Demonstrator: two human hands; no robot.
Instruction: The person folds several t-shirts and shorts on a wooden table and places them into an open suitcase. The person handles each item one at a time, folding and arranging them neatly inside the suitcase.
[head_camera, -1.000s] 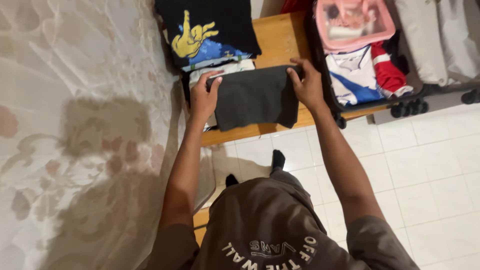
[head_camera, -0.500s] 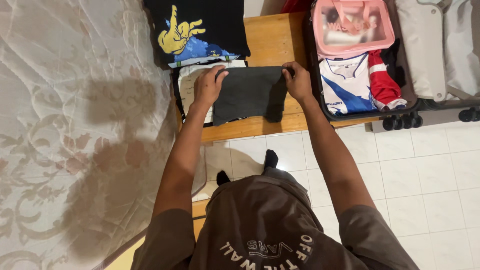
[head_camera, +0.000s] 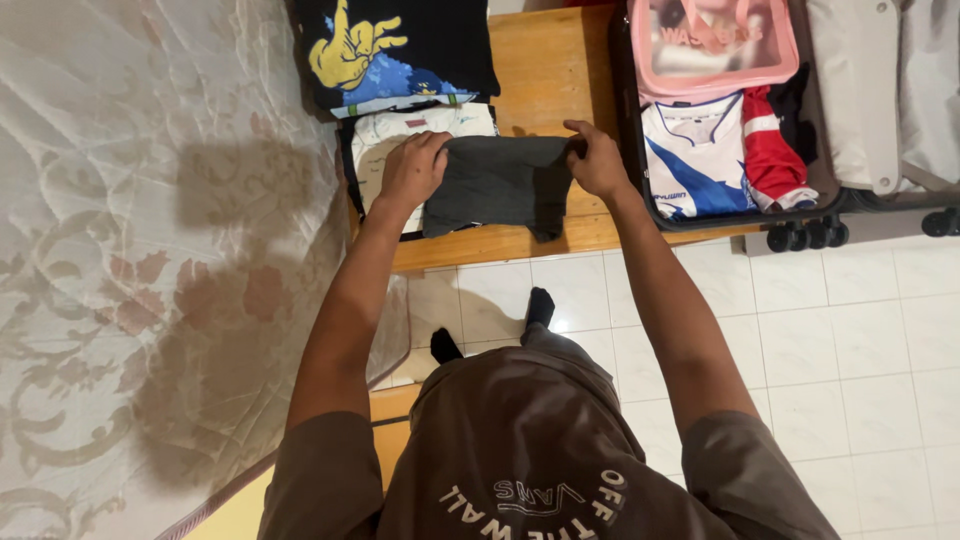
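Below me I see a floor (head_camera: 860, 340) of white square tiles with thin grey grout lines. On my left a bed (head_camera: 130, 250) fills the view, its pale quilted cover patterned with faded brownish scrollwork. A light wooden bench (head_camera: 545, 70) stands across the top, its front edge meeting the tiles. Soft shadows fall on the bed cover.

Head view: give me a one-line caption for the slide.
Left hand and right hand grip a folded dark grey garment on a wooden bench beside an open suitcase.
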